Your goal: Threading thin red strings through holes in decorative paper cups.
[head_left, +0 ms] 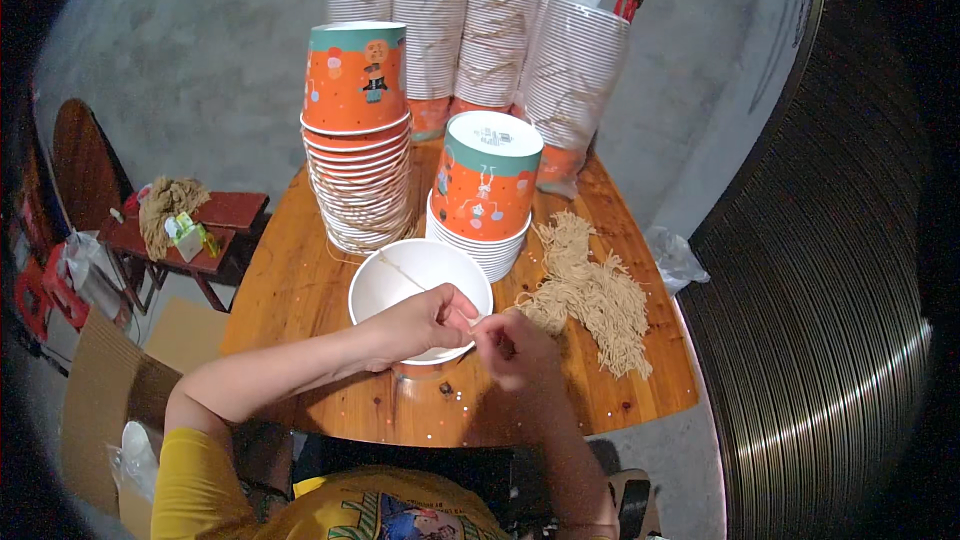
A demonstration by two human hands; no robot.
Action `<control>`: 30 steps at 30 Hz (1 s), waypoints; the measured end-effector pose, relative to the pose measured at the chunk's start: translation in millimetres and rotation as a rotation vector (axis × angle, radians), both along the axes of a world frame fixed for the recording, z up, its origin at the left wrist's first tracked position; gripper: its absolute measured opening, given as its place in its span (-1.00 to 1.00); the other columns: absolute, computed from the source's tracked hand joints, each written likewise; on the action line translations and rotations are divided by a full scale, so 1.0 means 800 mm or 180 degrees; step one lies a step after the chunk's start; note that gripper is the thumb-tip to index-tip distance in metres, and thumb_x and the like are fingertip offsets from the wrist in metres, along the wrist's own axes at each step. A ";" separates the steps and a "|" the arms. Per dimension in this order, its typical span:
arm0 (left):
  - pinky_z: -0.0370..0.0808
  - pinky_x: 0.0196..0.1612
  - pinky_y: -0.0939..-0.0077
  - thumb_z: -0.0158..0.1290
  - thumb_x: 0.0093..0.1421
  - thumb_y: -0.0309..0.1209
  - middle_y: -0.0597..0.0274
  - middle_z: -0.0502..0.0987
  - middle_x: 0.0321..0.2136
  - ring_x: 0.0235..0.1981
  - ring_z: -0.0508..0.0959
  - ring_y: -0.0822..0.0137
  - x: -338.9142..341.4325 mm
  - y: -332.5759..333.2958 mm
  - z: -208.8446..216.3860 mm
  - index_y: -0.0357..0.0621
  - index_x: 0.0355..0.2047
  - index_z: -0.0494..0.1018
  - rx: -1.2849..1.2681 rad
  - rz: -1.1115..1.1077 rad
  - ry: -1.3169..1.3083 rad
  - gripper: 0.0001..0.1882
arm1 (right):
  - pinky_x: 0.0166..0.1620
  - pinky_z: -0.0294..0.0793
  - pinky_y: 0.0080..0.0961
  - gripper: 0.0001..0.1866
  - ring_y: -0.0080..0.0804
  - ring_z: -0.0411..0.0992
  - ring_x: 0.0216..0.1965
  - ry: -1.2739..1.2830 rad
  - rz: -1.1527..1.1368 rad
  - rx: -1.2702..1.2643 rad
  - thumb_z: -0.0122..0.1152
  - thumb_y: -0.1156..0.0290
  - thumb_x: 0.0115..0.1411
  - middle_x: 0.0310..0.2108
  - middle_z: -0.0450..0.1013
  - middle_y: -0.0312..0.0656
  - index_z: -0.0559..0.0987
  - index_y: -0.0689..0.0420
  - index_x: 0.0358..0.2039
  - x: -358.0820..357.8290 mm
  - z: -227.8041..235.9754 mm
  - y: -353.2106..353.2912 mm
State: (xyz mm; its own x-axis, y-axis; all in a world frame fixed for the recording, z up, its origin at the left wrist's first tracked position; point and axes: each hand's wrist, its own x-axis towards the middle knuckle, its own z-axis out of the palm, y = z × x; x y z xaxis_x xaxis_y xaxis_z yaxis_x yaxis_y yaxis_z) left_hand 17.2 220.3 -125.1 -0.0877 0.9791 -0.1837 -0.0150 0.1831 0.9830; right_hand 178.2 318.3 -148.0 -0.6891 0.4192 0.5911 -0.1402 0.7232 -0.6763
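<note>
In front of me on the table stands a white paper bucket (385, 290), its mouth facing up. A thin tan string (402, 272) runs across its mouth to my left hand (432, 325), whose fingers are pinched on it at the near right of the rim. My right hand (515, 348) meets the left fingertips there, thumb and forefinger pressed together; what lies between them is too small to tell. Behind the bucket are an orange-and-green stack of upturned paper buckets (485, 190) and a taller stack (357, 90) with tan strings hanging around its lower rims.
A heap of cut tan strings (600, 310) lies to the right on the wooden table (330, 405). Plastic-wrapped bucket stacks (575, 70) line the far edge. A red bench (225, 215) with more string is at left, cardboard (110, 380) below it. A ribbed metal shutter (830, 340) stands at right.
</note>
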 end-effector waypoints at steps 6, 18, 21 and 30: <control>0.35 -0.20 0.69 -0.01 0.20 -0.48 0.34 0.39 -0.37 -0.32 0.37 0.53 0.006 -0.002 0.003 -0.23 -0.16 0.30 0.0117 -0.0070 0.0536 -0.78 | -0.43 0.23 -0.75 -0.95 -0.75 0.21 -0.54 -0.0271 0.0037 -0.1336 0.13 0.48 0.15 -0.57 0.30 -0.48 0.48 0.17 -0.40 0.002 -0.010 0.003; 0.37 -0.24 0.59 -0.06 0.23 -0.38 0.28 0.44 -0.45 -0.37 0.41 0.49 0.006 -0.004 -0.002 -0.23 -0.29 0.38 0.0433 -0.0087 0.1545 -0.84 | -0.41 0.23 -0.76 -0.92 -0.76 0.22 -0.52 -0.0165 -0.0001 -0.1390 0.13 0.44 0.17 -0.57 0.32 -0.48 0.47 0.17 -0.39 0.004 -0.027 0.007; 0.38 -0.25 0.56 -0.05 0.21 -0.38 0.27 0.45 -0.46 -0.38 0.42 0.48 0.006 -0.005 -0.002 -0.23 -0.30 0.38 0.0479 -0.0021 0.1561 -0.84 | -0.42 0.22 -0.76 -0.92 -0.76 0.21 -0.52 -0.0210 -0.0023 -0.1325 0.12 0.44 0.18 -0.57 0.31 -0.47 0.47 0.18 -0.39 0.005 -0.025 0.005; 0.38 -0.27 0.54 -0.01 0.21 -0.35 0.26 0.45 -0.47 -0.40 0.41 0.46 0.012 -0.006 0.008 -0.23 -0.32 0.38 0.0321 -0.0099 0.1709 -0.82 | -0.47 0.20 -0.75 -0.91 -0.76 0.19 -0.55 -0.0166 -0.0097 -0.1370 0.13 0.43 0.17 -0.60 0.29 -0.48 0.47 0.17 -0.40 0.009 -0.022 -0.001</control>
